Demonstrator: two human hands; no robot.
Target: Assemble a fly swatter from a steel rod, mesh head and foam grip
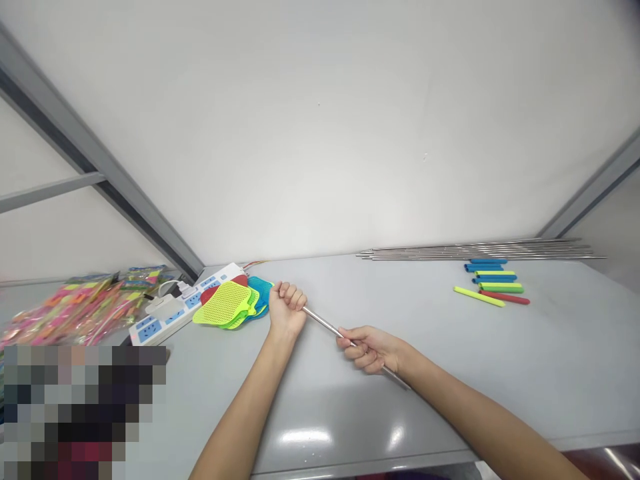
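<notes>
My left hand [287, 308] is closed in a fist around the upper end of a thin metal rod [325, 325], right where it meets a lime-green fly-swatter head [226, 305]. My right hand [371, 349] pinches the same rod further down, and the rod's lower end pokes out past the wrist. Under the lime head lie more swatter heads, a blue one [261, 288] and a red one [210, 293], stacked on the grey table [350, 413].
A white power strip [173, 312] lies behind the swatter heads. Packaged colourful swatters [75, 308] are piled at the left. At the back right lie a bundle of metal rods [475, 251] and several coloured foam tubes [493, 281]. A blurred patch covers the lower left.
</notes>
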